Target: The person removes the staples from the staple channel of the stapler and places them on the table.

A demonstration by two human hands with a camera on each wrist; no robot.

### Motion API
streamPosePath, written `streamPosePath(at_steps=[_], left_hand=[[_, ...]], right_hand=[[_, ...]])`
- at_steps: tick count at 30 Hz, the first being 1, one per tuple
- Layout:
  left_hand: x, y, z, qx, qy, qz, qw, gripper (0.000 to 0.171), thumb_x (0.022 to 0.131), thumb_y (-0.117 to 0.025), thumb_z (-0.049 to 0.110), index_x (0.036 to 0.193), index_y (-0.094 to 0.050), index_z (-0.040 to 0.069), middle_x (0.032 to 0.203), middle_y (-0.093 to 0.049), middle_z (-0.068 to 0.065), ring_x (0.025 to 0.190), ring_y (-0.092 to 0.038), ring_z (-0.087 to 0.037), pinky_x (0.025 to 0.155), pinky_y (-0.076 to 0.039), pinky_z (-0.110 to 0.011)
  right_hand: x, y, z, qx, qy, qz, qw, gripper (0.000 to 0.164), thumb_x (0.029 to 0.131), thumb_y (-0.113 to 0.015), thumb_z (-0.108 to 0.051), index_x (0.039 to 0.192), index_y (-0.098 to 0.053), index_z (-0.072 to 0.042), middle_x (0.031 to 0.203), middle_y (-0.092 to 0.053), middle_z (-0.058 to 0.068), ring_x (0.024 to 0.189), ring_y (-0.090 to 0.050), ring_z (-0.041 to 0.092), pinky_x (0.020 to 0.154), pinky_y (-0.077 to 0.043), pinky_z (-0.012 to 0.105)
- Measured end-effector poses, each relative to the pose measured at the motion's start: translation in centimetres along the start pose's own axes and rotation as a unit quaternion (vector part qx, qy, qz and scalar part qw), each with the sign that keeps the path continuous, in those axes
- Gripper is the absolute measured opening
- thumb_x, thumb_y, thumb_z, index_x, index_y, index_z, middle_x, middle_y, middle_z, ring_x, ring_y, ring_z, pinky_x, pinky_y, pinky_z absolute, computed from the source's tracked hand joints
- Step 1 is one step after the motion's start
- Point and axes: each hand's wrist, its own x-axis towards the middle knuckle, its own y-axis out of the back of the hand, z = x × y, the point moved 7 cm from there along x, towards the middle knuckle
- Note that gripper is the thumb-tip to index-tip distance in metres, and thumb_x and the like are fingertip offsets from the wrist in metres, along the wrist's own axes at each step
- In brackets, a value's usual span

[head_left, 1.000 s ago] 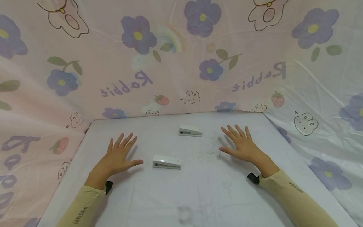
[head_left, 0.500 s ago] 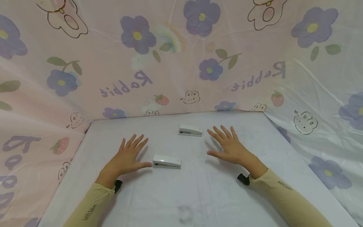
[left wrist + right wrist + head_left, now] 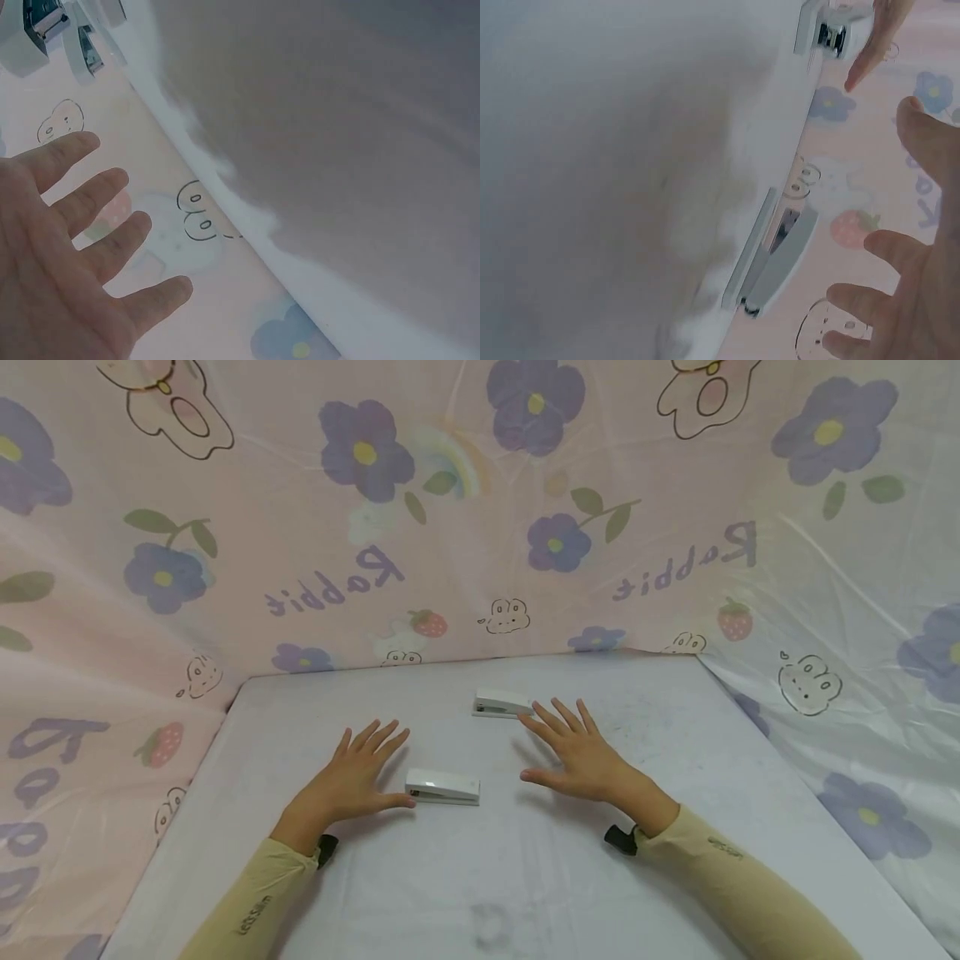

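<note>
The left grip (image 3: 352, 783) and right grip (image 3: 581, 760), both bare hands, have just come inward over the tabletop (image 3: 442, 868), the left toward 3 o'clock and the right toward 9 o'clock, so the span between them is narrower than a second ago. Neither stapler shows any real shift. The near stapler (image 3: 442, 787) sits around the middle of the tabletop, and the far stapler (image 3: 498, 702) lies at its 1 o'clock; both rest on their bases, nose ends to 9 o'clock. The left grip is at 9 o'clock from the near stapler, its thumb (image 3: 393, 800) overlapping the nose end in the head view; whether it touches, I cannot tell. The right grip is at 4 o'clock from the far stapler, its fingertips (image 3: 534, 727) overlapping that stapler's 3 o'clock end in the head view, though the right wrist view shows a gap between them. Both grips are spread, fingers extended, and hold nothing. For the work, I judge this as an approach: each grip now has a stapler within easy reach, but the handling itself looks not yet begun.
</note>
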Motion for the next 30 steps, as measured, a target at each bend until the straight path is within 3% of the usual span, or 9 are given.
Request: streamPosePath(at_steps=[14, 22, 30], left_hand=[[0.8, -0.9, 0.6, -0.025, -0.012, -0.020, 0.9994, 0.109, 0.083, -0.085, 0.064, 0.165, -0.040, 0.010, 0.171, -0.036, -0.019, 0.157, -0.028, -0.050, 0.123, -0.018, -0.075], [1.2, -1.6, 0.5, -0.040, -0.018, -0.050, 0.9978, 0.106, 0.084, -0.087, 0.062, 0.166, -0.040, 0.012, 0.171, -0.036, -0.018, 0.157, -0.031, -0.046, 0.124, -0.020, -0.072], [1.2, -1.9, 0.2, -0.047, -0.013, -0.060, 0.9970, 0.101, 0.083, -0.090, 0.057, 0.162, -0.046, 0.013, 0.166, -0.043, -0.017, 0.153, -0.038, -0.044, 0.124, -0.023, -0.070]], right_hand=[[2.0, -1.9, -3.3, 0.003, 0.050, 0.002, 0.999, 0.092, 0.099, -0.054, -0.077, 0.172, -0.026, -0.028, 0.174, -0.033, 0.013, 0.162, -0.021, 0.043, 0.129, 0.001, 0.066], [2.8, -2.5, -5.2, 0.009, 0.064, -0.007, 0.998, 0.091, 0.099, -0.061, -0.071, 0.171, -0.027, -0.027, 0.175, -0.031, 0.010, 0.161, -0.024, 0.042, 0.127, -0.009, 0.069], [3.6, -3.4, -6.7, 0.018, 0.089, -0.012, 0.996, 0.088, 0.100, -0.063, -0.068, 0.170, -0.032, -0.024, 0.171, -0.037, 0.014, 0.159, -0.031, 0.043, 0.127, -0.014, 0.070]])
